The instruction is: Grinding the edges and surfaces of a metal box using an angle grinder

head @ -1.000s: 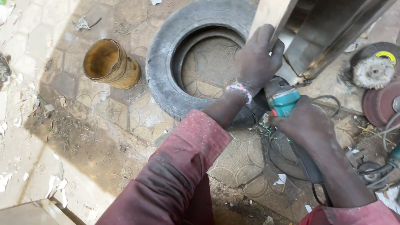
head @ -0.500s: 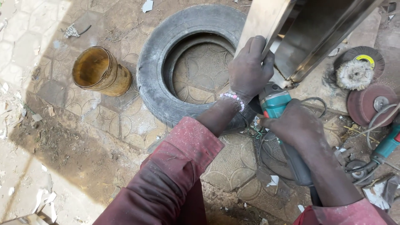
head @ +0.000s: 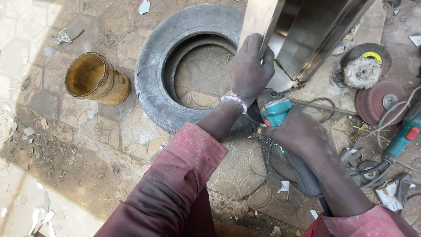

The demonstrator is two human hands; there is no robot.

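Patterned paving stones (head: 131,131), dusty and scattered with scraps, make up the ground of this outdoor work spot. On them stands a folded sheet-metal piece (head: 302,35), shiny and box-like, leaning up out of the top edge of the view. The left hand (head: 249,70) grips its pale near edge, fingers curled together over the rim with the thumb on the near face; a bead bracelet (head: 233,100) circles the wrist. Just below, the right hand (head: 300,134) closes around the body of a teal angle grinder (head: 275,109), fingers wrapped tight, the tool's head close to the bottom corner of the metal. Both arms wear dusty red sleeves (head: 175,184).

Touching the metal on its left lies an old tyre (head: 153,74), flat on the ground, with bare paving showing through its hole. Well apart to the left of the tyre, a rusty yellow-brown tin (head: 94,81) lies tilted with its open mouth toward the camera; it looks empty inside.

To the right of the metal sit a wire brush wheel (head: 362,72) on a dark disc bearing a small round yellow label, and just beside it a reddish abrasive disc (head: 377,103). A second teal power tool (head: 403,138) lies near the right edge among tangled cables (head: 315,105). White paper scraps (head: 284,186) lie near the right forearm.
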